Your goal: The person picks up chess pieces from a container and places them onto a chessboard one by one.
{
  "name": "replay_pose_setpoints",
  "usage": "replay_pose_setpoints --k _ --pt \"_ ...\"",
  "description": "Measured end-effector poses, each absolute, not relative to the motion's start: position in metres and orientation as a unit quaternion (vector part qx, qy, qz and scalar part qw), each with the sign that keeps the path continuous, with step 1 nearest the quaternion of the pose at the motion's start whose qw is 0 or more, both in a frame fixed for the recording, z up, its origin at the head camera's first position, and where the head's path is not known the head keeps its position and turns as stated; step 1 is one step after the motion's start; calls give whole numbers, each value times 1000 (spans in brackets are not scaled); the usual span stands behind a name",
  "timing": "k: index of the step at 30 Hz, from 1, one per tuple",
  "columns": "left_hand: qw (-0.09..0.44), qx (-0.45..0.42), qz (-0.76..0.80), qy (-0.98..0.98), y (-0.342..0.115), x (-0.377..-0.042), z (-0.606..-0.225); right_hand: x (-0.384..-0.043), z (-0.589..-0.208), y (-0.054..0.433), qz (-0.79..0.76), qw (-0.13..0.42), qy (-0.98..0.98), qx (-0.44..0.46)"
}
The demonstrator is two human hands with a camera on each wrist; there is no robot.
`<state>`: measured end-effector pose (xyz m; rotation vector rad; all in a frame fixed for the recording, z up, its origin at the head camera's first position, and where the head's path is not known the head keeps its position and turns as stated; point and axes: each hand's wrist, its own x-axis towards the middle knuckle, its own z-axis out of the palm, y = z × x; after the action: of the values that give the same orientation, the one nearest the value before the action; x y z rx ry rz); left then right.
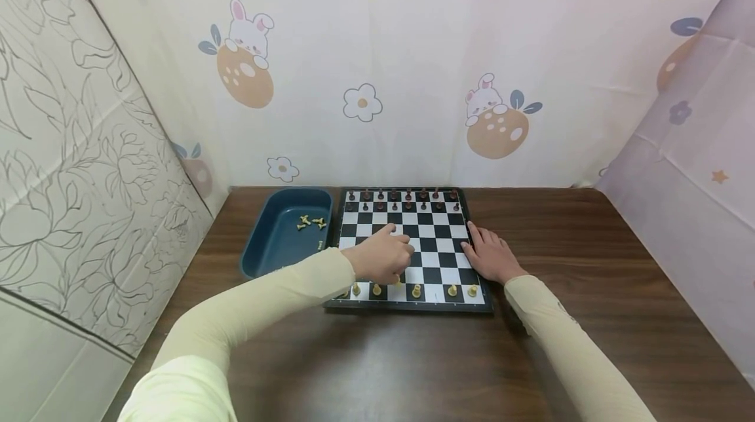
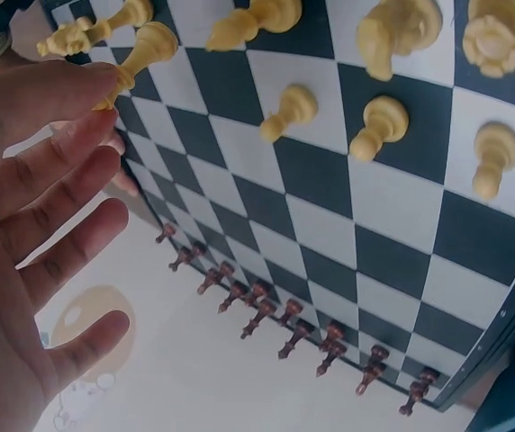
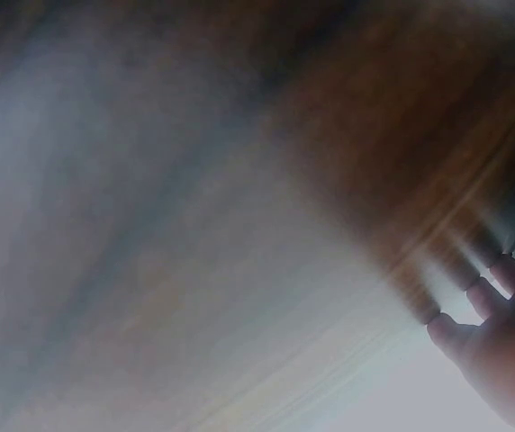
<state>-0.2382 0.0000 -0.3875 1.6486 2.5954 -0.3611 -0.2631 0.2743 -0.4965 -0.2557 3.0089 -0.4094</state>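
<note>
At the far left we see a white wall panel (image 1: 88,147) with line-drawn flowers. Next to it, on a brown wooden table (image 1: 366,369), sits a dark blue tray (image 1: 274,238); a few small pale yellow chess pieces (image 1: 304,219) lie scattered along its right side.

Just right of the tray is a black-and-white chessboard (image 1: 429,259). A cream sleeve (image 1: 253,304) crosses its near left part, ending in the left hand (image 1: 382,255), which is over the board. From the left wrist we see its thumb and index finger closed narrowly, pinching a pale yellow chess piece (image 2: 147,49) over the nearest row; the fingers hide the piece's top, and we cannot tell whether its base touches the board. The other fingers are spread. Near it stand a yellow bishop (image 2: 256,22), knight (image 2: 400,36) and rook (image 2: 499,36), with three yellow pawns (image 2: 379,126) in front. Dark red chess pieces (image 1: 394,195) fill two rows along the far edge.

Behind the board hangs a pale curtain (image 1: 413,35) printed with bunnies and flowers.

To the right, the right hand (image 1: 492,255) rests on the board's right edge, fingers extended and loose, holding nothing. The right wrist view is mostly blurred, its fingertips at the lower right.
</note>
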Motion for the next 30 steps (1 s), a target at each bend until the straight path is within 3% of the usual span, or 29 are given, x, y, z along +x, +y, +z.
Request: replay_pose_setpoints --k 13,30 --pt "31 537 -135 832 2 -236 -404 -264 -498 275 -134 48 986 -85" --pt "38 521 -102 847 -8 -239 -388 -265 -499 275 -133 51 986 -82"
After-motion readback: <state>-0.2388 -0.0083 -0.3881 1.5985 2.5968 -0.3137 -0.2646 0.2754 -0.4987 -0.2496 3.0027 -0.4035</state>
